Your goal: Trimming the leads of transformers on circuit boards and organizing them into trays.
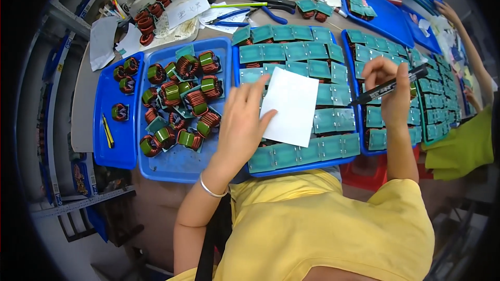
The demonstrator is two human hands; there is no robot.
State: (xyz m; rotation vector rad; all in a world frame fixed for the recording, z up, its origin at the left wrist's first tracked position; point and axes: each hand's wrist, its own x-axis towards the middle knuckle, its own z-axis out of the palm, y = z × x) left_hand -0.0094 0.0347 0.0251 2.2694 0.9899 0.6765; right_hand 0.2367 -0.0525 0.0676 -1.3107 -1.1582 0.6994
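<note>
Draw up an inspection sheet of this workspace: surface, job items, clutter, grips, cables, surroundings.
Surface: pale table, largely covered by trays.
Job's things: white paper over rows of green boards in a blue tray; copper-wound coils in a lighter blue tray to its left.
Clutter: blue-handled pliers and loose sheets at the back; a yellow tool in the far-left tray.
Grips: the left grip, fingers spread, is at the white paper's left edge; the right grip holds a black marker.
Cables: nothing seen clearly.
Surroundings: metal shelving at left; another person's arm at right.
</note>
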